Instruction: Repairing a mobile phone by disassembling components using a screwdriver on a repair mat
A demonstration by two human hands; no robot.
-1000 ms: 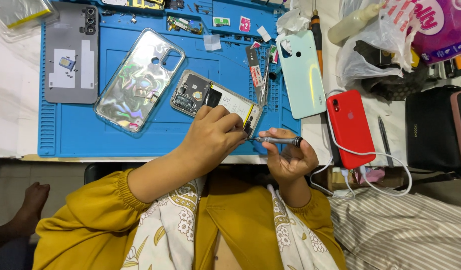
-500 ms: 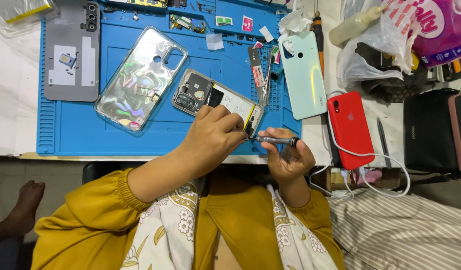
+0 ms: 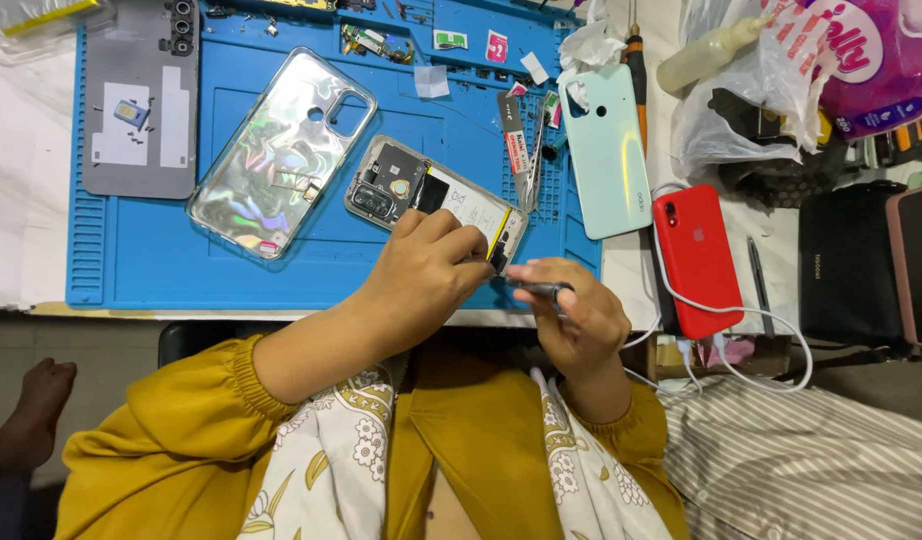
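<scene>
Two hands, left point(image 3: 426, 275) and right point(image 3: 576, 325), work one opened phone point(image 3: 421, 195).

Left hand point(image 3: 426, 275): knuckles up, fingers curled and pressed down at the fingertips, forearm bare from a gathered mustard cuff. Right hand point(image 3: 576, 325): just beside it, fingers closed in a pinch, wrist bent, forearm short and sleeved in mustard.

Only 1 view: a camera on the person's head, looking steeply down and forward over the chest and forearms onto the bench point(image 3: 21, 150). It sits close, so the blue work mat point(image 3: 161, 270) fills the upper half. The lens seems wide, judging by the curved mat edge; the far bench edge is cut off.
</scene>
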